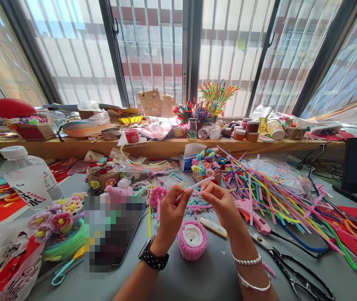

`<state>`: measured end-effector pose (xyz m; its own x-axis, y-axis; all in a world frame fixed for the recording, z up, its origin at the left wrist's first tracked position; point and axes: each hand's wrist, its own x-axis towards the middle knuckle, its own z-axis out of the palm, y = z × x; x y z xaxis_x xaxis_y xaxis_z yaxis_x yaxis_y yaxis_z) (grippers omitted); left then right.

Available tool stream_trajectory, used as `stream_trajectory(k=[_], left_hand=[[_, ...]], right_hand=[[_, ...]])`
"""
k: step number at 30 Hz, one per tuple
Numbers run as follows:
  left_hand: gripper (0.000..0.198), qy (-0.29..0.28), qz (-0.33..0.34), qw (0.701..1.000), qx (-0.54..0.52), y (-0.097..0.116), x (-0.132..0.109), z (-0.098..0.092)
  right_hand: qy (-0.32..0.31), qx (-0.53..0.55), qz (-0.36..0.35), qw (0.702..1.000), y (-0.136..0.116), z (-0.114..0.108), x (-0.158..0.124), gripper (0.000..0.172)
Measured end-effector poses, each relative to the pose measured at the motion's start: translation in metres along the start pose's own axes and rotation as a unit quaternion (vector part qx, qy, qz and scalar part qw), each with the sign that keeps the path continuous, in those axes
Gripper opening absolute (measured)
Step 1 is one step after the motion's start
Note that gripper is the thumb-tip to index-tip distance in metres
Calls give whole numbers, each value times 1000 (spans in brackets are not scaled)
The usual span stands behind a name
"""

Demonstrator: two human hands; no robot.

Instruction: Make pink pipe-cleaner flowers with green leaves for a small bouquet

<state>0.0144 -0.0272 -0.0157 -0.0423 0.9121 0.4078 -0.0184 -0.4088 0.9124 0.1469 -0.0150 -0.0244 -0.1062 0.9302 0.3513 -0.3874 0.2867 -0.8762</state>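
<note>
Between my two hands is a pale pink pipe cleaner (204, 180), raised above the table. My left hand (172, 205), with a dark dotted watch strap at the wrist, pinches one part of it. The fingertips of my right hand (215, 200) are closed on it a little to the right. Below them a small round pot wrapped in pink fuzzy pipe cleaner (192, 240) stands upright, its white inside facing up. A pale yellow glue stick or lighter-like tube (214, 228) lies beside it. Left of my left hand is a pink pipe-cleaner flower (158, 196).
Black-handled scissors (294, 267) and a pink glue gun (253, 215) with its cord lie at right, before a heap of coloured pipe cleaners (278, 196). At left are a phone or tablet (128, 234), a fuzzy flower pot (63, 234) and a water bottle (29, 177). A crowded windowsill (162, 146) runs behind.
</note>
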Motion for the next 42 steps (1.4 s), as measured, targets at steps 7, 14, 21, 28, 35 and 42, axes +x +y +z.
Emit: stream_trajectory(k=[7,14,21,28,35,42], left_hand=[[24,-141,-165,960,-177,-4,6,-1],[29,-227,-250,874,-350,-4,7,-3],[24,-306,-303,834,-345,-8,7,-5],[28,-324,-301,855,-269,-9,5,-3],[24,-304,-202,919,-150,-4,2,2],[19,-214,-29,974,73,-6,0,4]], right_hand=[[-6,18,-12,1000,-2,-14,-1,24],[-159,-49,12,986,-3,-15,-4,53],[-96,-81,-8,992,0,-14,-2,16],[-72,-76,-9,995,-3,-14,-2,12],[-39,-66,7,997,0,-14,1,9],[-17,-100,-16,995,3,-12,2,14]])
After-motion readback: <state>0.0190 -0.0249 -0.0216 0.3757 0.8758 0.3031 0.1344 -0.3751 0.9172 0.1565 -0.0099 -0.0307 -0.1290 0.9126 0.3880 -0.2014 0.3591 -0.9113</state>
